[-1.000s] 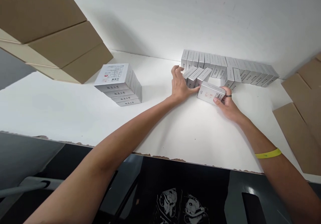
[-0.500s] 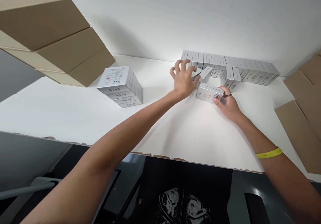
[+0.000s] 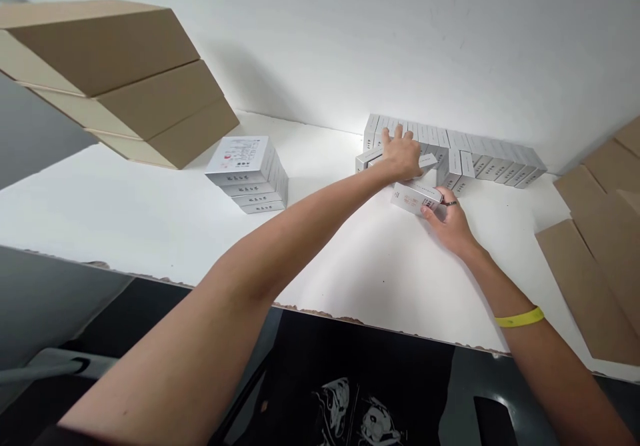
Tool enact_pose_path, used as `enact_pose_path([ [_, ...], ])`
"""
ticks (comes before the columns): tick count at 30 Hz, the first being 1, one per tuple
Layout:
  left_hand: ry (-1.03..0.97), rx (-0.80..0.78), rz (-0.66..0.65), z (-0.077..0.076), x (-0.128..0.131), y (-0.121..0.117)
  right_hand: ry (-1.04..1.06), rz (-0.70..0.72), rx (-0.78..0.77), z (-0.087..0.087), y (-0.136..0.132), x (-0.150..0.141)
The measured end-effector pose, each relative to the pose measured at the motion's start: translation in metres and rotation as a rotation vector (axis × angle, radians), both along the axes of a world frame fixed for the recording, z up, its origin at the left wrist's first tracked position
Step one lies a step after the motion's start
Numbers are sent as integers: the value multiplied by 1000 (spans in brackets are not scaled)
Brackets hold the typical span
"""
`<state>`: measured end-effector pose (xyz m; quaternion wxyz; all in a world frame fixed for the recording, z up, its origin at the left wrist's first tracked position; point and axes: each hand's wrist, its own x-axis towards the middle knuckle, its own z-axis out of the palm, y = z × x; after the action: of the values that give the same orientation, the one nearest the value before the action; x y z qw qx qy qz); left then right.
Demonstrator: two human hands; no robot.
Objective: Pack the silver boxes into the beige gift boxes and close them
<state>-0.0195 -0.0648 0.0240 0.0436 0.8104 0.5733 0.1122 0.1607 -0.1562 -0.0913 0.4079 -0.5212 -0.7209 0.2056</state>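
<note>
My right hand (image 3: pixel 449 223) grips a small white printed box (image 3: pixel 416 197) by its right end, thumb in front, just above the table. My left hand (image 3: pixel 401 154) reaches over the small boxes behind it, fingers spread and pointing at the row; its palm hides what lies beneath. Tilted loose boxes (image 3: pixel 368 159) show to the left of that wrist, and another slanted box (image 3: pixel 427 161) shows to its right. Along the wall stands a long row of matching boxes (image 3: pixel 493 145) on edge. Two more boxes (image 3: pixel 460 169) stand in front of the row.
A neat stack of the same white boxes (image 3: pixel 250 173) sits left of centre on the white table (image 3: pixel 150 226). Large brown cartons (image 3: pixel 125 66) are piled at the far left. Flattened cardboard (image 3: pixel 585 279) lies at the right. The table's front edge (image 3: pixel 345 317) is chipped.
My left hand has moved right and over the loose boxes, some of which now lean to its left. My right hand keeps its box in nearly the same place. The view has shifted slightly.
</note>
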Motion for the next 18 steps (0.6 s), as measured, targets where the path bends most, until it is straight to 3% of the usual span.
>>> enact_pose_path([
  [3, 0, -21, -132, 7, 0, -16, 11, -5, 107, -3, 2, 1],
  [8, -26, -194, -346, 10, -16, -40, 63, 51, 199, -2, 2, 1],
  [18, -216, -409, -534, 2, -75, -75, 149, 239, -131, 13, -34, 1],
])
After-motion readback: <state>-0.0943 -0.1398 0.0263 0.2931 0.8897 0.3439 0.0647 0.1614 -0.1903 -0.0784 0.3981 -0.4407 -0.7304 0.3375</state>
